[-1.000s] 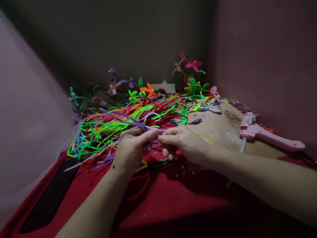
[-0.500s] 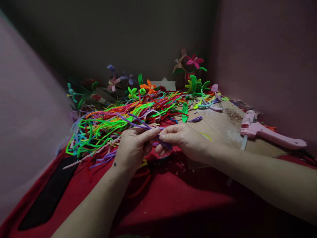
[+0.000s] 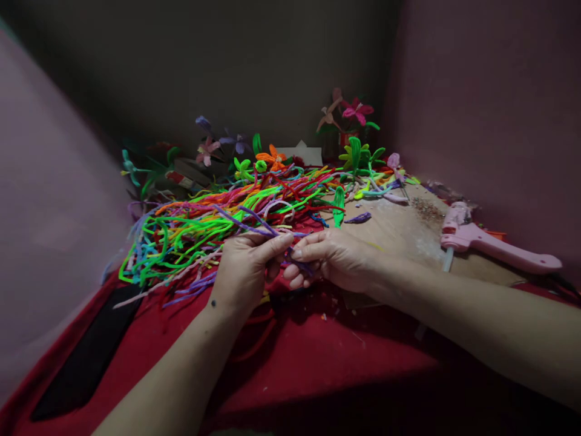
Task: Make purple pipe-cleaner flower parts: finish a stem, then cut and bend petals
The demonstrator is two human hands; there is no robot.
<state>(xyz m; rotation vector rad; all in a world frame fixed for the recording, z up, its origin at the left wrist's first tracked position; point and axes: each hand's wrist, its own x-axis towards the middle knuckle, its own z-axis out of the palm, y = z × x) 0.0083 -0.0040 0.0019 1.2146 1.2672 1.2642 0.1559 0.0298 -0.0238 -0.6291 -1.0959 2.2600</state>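
My left hand (image 3: 245, 266) pinches purple pipe cleaners (image 3: 263, 224) between thumb and fingers. Their free ends stick out to the upper left, over a heap of colourful pipe cleaners (image 3: 213, 215). My right hand (image 3: 333, 254) is close beside it, thumb and fingertips closed on the purple strands just right of the left thumb. A dark purple bit hangs among the right fingers; its exact shape is partly hidden. Beyond the right hand stands a green looped leaf (image 3: 338, 206), with a small purple looped petal (image 3: 358, 218) on the cardboard (image 3: 385, 233).
At the right lies a pink glue gun (image 3: 499, 242) with a glue stick poking out. Pipe-cleaner flowers, including an orange one (image 3: 272, 158) and a pink one (image 3: 357, 111), stand along the back wall. A black flat strip (image 3: 86, 357) lies on the red cloth (image 3: 327, 363).
The right fingers have shifted slightly around the purple strands, and the dark purple bit has turned a little. The left hand has barely moved.
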